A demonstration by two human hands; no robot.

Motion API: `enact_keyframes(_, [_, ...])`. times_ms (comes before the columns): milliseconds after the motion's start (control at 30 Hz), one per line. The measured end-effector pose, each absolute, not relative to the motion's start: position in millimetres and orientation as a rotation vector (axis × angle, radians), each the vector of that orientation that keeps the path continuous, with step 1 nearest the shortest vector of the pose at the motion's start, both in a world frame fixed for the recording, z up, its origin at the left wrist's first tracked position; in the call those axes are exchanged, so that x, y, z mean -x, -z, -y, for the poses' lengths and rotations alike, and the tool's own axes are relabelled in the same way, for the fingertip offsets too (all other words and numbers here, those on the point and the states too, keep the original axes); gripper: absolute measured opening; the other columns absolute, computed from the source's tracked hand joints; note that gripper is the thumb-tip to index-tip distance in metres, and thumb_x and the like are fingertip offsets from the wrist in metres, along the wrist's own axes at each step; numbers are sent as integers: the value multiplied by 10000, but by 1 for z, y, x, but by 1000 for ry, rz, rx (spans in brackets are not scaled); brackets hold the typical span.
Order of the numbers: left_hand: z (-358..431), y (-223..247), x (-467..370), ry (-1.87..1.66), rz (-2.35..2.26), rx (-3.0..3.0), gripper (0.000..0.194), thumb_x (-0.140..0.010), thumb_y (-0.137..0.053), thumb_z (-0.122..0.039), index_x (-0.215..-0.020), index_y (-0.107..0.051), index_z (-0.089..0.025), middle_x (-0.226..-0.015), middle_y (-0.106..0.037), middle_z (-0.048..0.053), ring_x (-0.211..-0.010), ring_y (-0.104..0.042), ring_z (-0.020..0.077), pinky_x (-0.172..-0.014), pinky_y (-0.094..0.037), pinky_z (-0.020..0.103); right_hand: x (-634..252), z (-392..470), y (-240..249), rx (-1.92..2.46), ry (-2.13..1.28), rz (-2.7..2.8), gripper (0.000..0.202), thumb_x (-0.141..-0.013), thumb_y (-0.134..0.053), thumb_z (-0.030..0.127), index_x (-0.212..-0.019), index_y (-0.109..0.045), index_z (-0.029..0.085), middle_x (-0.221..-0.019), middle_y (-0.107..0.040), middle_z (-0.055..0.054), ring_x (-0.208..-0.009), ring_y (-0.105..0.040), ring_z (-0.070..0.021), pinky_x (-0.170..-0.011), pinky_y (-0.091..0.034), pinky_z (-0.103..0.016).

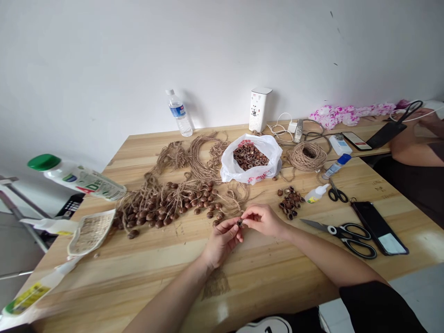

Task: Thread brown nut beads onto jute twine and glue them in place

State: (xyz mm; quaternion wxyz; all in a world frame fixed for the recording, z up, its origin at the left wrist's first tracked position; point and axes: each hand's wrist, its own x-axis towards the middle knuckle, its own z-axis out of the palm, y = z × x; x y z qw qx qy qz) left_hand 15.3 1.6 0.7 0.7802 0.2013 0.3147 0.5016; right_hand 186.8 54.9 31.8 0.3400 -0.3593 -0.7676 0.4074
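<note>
Near the middle of the wooden table (166, 277), my left hand (221, 243) pinches a small dark brown nutshell half (239, 223). The thumb and fingers of my right hand (264, 219) are closed at the same shell, touching its right side; whether a cord end is between them I cannot make out. Beyond my left hand lies a heap of round brown nuts (159, 215) tied on twine cords. Right of my right hand is a loose pile of shell halves (290, 202). A white plastic bag (229, 166) behind holds many more shells.
Large scissors (350, 233), a dark phone (379, 226), small scissors (336, 192) and a glue bottle (316, 193) lie right. A twine ball (307, 156) and water bottle (180, 115) stand behind. Left are a woven tray (92, 231) and green-capped bottle (78, 178). Another person's arm (412, 145) rests far right.
</note>
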Motion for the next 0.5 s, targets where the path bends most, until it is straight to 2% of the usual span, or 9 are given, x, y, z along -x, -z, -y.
enact_keyframes(100, [-2, -1, -15, -1082, -683, -441, 266, -680, -756, -183, -939, -711, -137, -800, -676, 49, -591, -557, 87, -609, -460, 248, -187, -54, -32, 1000, -1139, 1963, 124, -782, -637, 254, -791, -668, 134, -670, -646, -25, -548, -543, -97, -498, -431, -192])
enact_keyframes(300, [-2, -1, -15, -1074, -679, -452, 263, -690, -750, -199, -942, -710, -136, -818, -674, 58, -593, -555, 94, -605, -450, 257, -190, -58, -35, 1002, -1366, 1880, 156, -773, -634, 280, -809, -655, 130, -755, -683, -52, -643, -637, -138, -586, -506, -232])
enact_keyframes(500, [-1, -2, -15, -1063, -679, -468, 260, -694, -748, -203, -943, -709, -139, -825, -682, 65, -593, -551, 101, -606, -444, 264, -189, -57, -31, 996, -1434, 1840, 168, -772, -641, 304, -777, -635, 136, -714, -672, -41, -625, -632, -133, -577, -503, -230])
